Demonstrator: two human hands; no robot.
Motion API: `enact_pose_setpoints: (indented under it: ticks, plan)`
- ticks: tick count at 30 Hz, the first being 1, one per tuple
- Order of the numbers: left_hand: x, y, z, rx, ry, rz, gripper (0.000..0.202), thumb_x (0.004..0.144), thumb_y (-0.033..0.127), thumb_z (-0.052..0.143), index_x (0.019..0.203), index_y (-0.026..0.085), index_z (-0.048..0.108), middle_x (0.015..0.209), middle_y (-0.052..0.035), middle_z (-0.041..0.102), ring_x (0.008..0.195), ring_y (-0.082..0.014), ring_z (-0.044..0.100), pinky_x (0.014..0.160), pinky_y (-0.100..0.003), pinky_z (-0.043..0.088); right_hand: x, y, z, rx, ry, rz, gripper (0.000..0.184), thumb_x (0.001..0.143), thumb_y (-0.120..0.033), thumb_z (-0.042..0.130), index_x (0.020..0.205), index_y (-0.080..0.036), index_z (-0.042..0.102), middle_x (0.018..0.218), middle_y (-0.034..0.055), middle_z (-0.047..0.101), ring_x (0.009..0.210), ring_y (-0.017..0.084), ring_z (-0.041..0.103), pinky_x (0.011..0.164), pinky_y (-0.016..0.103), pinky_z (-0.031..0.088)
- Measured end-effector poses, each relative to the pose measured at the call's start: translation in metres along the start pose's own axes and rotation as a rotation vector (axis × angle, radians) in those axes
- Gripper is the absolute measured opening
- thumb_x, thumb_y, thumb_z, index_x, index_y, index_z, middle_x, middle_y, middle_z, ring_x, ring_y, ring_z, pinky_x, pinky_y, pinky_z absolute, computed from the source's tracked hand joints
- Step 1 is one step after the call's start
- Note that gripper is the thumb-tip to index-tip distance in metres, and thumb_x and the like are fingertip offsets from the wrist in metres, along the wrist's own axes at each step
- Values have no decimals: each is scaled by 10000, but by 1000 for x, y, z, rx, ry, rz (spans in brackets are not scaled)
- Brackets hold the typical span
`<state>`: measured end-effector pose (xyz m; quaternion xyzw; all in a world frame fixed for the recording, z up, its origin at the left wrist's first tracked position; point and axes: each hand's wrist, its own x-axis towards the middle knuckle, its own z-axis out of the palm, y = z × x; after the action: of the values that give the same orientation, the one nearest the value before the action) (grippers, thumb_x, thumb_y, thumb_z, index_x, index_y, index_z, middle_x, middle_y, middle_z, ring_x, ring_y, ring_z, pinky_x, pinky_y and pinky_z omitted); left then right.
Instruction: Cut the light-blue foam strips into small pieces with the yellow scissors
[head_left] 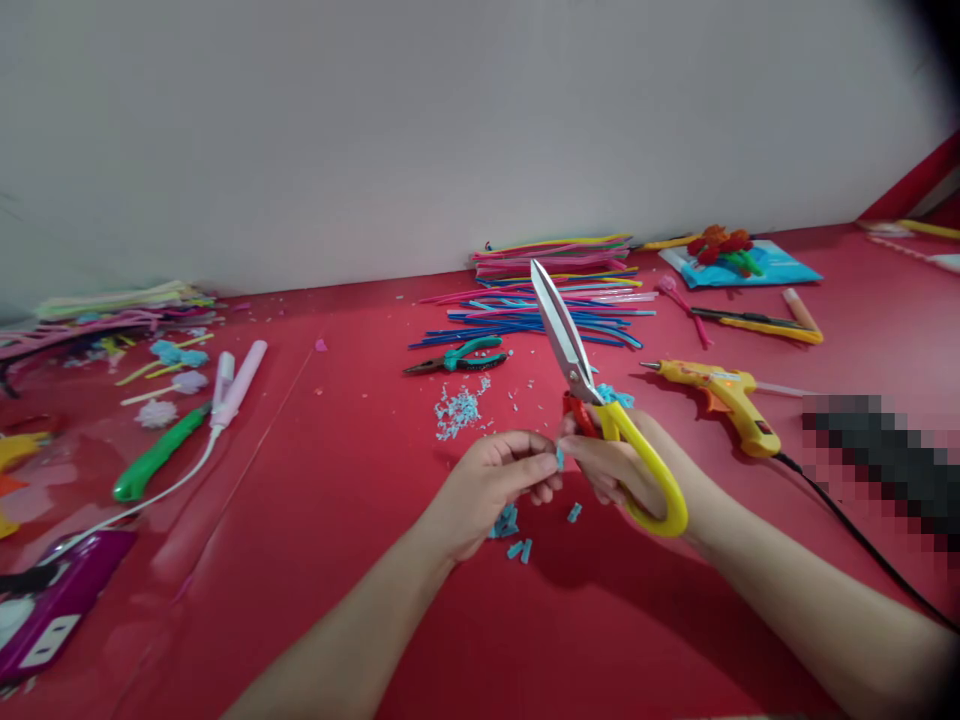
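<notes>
Between the fingertips of my left hand (499, 475), closed in a pinch, is a small light-blue piece (559, 460). My right hand (626, 465) is wrapped around scissors (575, 379) with a yellow and red handle, their blades pointing up and away and lying nearly together. Its fingertips meet those of my left hand at the piece. Below the hands lie several cut blue pieces (526, 551) on the red table, some partly hidden by my left hand. Fine pale-blue clippings (457, 412) are heaped just beyond. Another group of blue pieces (616, 395) sits behind the scissors, partly covered.
Teal pliers (457, 357) lie ahead, before bundled pipe cleaners (540, 320). A yellow glue gun (716, 395) with a cord rests to the right, near a utility knife (772, 325) and blue packet (780, 262). At left are a green-handled tool (161, 450) and pink corded device (238, 385).
</notes>
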<state>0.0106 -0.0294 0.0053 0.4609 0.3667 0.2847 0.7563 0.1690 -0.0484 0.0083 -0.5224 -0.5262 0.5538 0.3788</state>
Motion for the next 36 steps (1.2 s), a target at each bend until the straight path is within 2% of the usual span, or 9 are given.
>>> enact_pose_setpoints:
  ticks: [5,11,13,16,18,21,26,36]
  plan:
    - [1,-2,-1,135,90,65,111,679,242,592,723,140,599,626,-10,558,556,-87,486,560,-215,391,-2,-2,2,-72,54,48,126,703,-301,496,663,-187,462,379,-101,356,313,47,334,332,170,257]
    - [0,-2,1,328,145,137,83,655,225,601,682,148,608,584,9,513,538,-87,455,519,-205,367,0,6,3,-272,84,-77,109,694,-279,481,657,-178,459,478,-74,359,412,49,329,392,182,246]
    - [0,-2,0,287,182,141,83,647,224,604,679,148,604,585,9,516,536,-89,462,521,-208,376,0,6,0,-371,87,-121,140,704,-308,481,661,-175,465,518,-54,385,460,60,338,413,186,246]
    - [2,1,-5,172,333,192,83,632,220,616,665,148,590,559,20,509,517,-82,462,518,-202,375,-1,4,-7,-595,134,-182,222,691,-392,509,645,-183,450,532,-43,398,483,71,335,434,194,242]
    - [3,3,-9,79,448,263,85,630,211,621,679,153,583,571,25,520,520,-75,465,519,-194,369,-2,3,-10,-795,166,-171,275,679,-451,510,626,-195,426,502,-45,393,457,75,327,437,200,228]
    - [4,6,-15,-47,530,351,70,642,186,611,685,156,566,610,28,530,543,-65,468,534,-187,364,-3,6,-10,-1035,162,-130,324,688,-531,463,668,-212,413,483,-38,430,433,95,371,435,209,204]
    - [4,7,-19,-90,540,427,24,673,167,576,683,147,568,644,17,525,565,-59,451,555,-188,359,-4,15,-4,-1212,142,-159,365,725,-576,379,716,-213,405,527,-8,507,461,130,461,442,229,182]
    - [3,7,-21,-131,542,453,15,654,139,579,641,145,582,612,25,516,560,-56,446,568,-193,366,-5,17,-2,-1254,104,-186,319,765,-520,354,701,-210,390,511,-14,500,440,122,449,435,238,152]
